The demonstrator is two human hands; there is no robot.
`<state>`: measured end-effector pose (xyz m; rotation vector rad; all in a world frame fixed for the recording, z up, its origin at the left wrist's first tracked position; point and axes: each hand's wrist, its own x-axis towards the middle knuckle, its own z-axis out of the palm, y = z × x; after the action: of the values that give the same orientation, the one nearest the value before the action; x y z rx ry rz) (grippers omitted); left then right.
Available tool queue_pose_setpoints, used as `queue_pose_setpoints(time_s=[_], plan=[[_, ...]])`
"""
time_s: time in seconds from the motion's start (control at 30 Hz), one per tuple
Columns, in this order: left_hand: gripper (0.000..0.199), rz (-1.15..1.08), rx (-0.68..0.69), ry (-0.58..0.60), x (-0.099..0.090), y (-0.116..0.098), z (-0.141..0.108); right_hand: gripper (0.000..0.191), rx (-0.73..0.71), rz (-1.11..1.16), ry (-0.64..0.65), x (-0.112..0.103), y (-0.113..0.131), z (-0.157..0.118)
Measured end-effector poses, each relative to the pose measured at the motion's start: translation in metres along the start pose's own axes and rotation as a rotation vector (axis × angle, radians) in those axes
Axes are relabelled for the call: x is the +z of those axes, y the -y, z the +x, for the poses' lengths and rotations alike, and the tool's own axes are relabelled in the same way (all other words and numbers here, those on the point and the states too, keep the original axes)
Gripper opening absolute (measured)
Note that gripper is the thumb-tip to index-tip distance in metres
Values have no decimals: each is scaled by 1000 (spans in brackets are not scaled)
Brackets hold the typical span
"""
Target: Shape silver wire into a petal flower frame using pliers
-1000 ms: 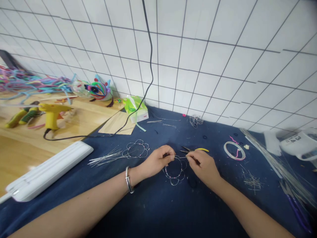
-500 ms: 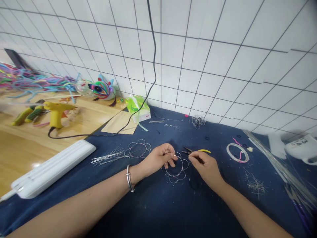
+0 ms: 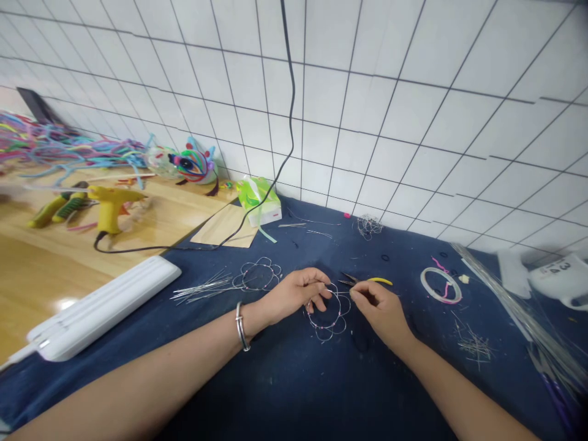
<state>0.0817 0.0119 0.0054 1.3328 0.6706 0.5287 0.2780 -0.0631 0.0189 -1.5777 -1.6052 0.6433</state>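
My left hand pinches the upper edge of a flower-shaped wire ring, made of thin silver loops with small pink beads. My right hand is closed, thumb against forefinger, on the end of a thin wire that runs across from the ring. Just behind my right hand lie pliers with yellow handles, partly covered by the fingers. A second wire flower rests on the dark cloth left of my left hand, beside a bundle of straight wires.
A white power strip, a yellow glue gun and a tissue box are at left. To the right are a ring-shaped spool, wire scraps, long wires, purple-handled scissors and a white mug.
The view has shifted slightly, moving the surroundings a little to the right. Both hands keep their grips, and the wire flower between them is turned slightly.
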Motion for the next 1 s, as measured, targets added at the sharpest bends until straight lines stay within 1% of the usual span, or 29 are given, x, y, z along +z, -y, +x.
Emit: queue_pose_setpoints(time_s=[0.43,0.57,1.0], plan=[[30,-52,-13,8,-4,1,0,14,0,-15,24,2,-4,2],[35,-88,-22,34,-6,1,0,14,7,-27,26,1,-3,2],[38,-159,-26,83,-9,-3,-2,14,9,-11,28,1,-3,2]])
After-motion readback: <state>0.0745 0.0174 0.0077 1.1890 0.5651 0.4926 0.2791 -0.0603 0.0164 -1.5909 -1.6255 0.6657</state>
